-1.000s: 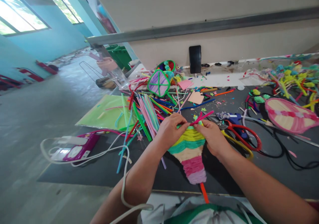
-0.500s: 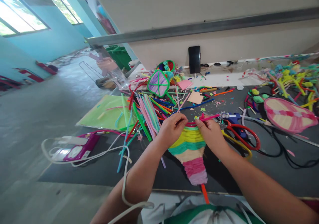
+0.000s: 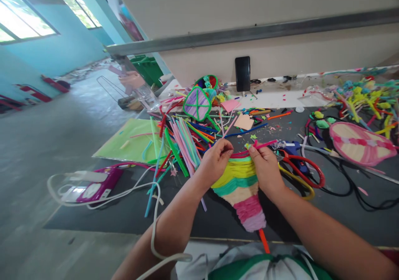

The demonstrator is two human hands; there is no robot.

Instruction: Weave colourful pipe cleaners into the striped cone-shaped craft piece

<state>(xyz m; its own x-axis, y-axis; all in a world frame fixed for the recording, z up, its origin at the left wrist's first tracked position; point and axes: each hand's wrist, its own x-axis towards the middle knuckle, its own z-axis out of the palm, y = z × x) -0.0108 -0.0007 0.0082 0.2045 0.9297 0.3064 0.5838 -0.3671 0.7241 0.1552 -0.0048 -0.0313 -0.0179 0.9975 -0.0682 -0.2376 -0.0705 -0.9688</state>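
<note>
A striped piece (image 3: pixel 240 184) of yellow, teal, cream and pink rows hangs between my hands, its narrow end toward me with an orange stem (image 3: pixel 264 241) below. My left hand (image 3: pixel 218 157) pinches its upper left corner. At the upper right corner, my right hand (image 3: pixel 265 163) has thumb and fingers closed on a magenta pipe cleaner (image 3: pixel 267 143) that runs along the top edge and sticks out to the right. Red-handled scissors (image 3: pixel 311 170) lie just right of my right hand.
Pipe cleaners (image 3: pixel 183 141) are heaped left of my hands, near a magenta power strip (image 3: pixel 99 184) with white cables. Behind stand a green-framed piece (image 3: pixel 197 103) and a phone (image 3: pixel 242 74). A pink oval piece (image 3: pixel 358 143) and black cables lie right.
The striped piece has tilted, its lower end and orange stem swinging right. My right hand has shifted slightly right with the magenta pipe cleaner; my left hand stays at the corner.
</note>
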